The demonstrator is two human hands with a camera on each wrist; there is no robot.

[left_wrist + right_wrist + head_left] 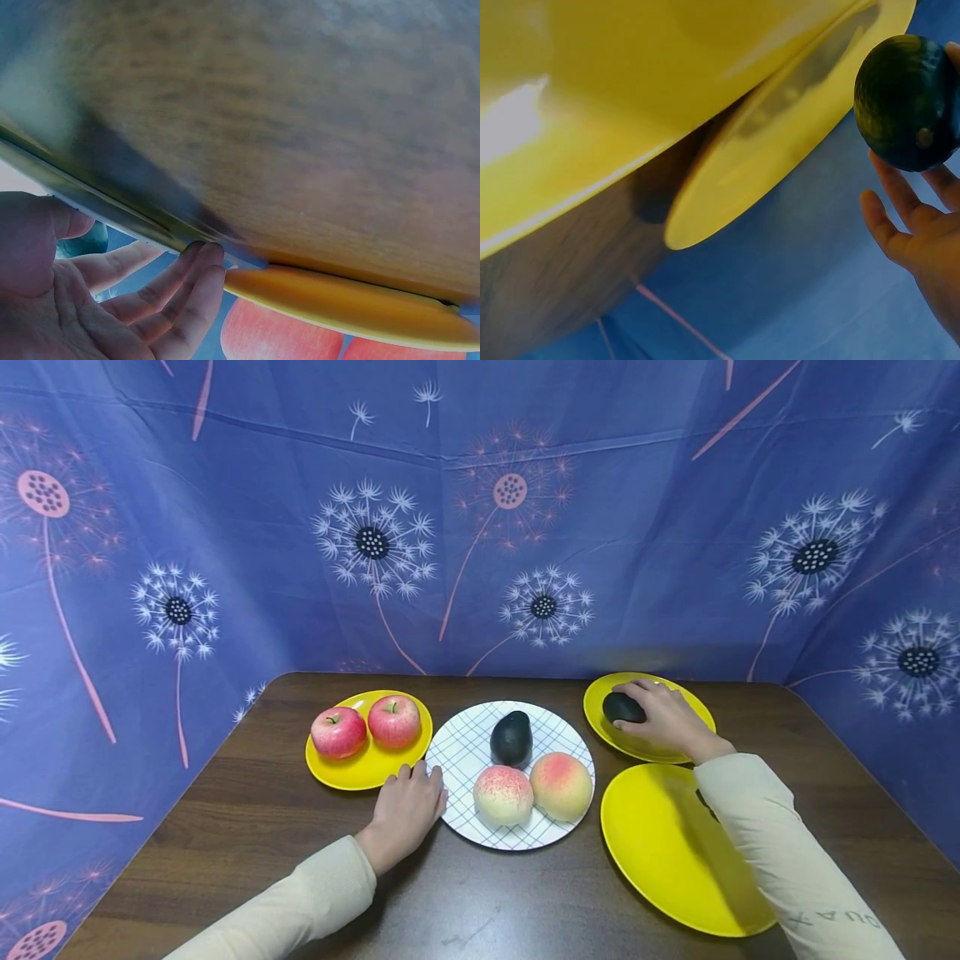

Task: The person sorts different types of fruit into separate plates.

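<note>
My right hand (663, 718) grips a dark avocado (623, 707) over the far right yellow plate (693, 706). In the right wrist view, a gap shows between this avocado (907, 105) and the plate, with a shadow on the plate's surface. At the middle left, my left hand (408, 814) touches the left rim of a white checked plate (457, 743), its fingers fairly straight in the left wrist view. On that plate lie another avocado (512, 740) and two peaches, one pale and speckled (503, 795), the other more orange (561, 785).
Two red apples (339, 732) sit on a small yellow plate (341, 775) at the left, close to the checked plate. A larger yellow plate (652, 843) stands at the near right, partly under my right sleeve. Behind the brown table (247, 810) hangs a blue dandelion cloth (450, 652).
</note>
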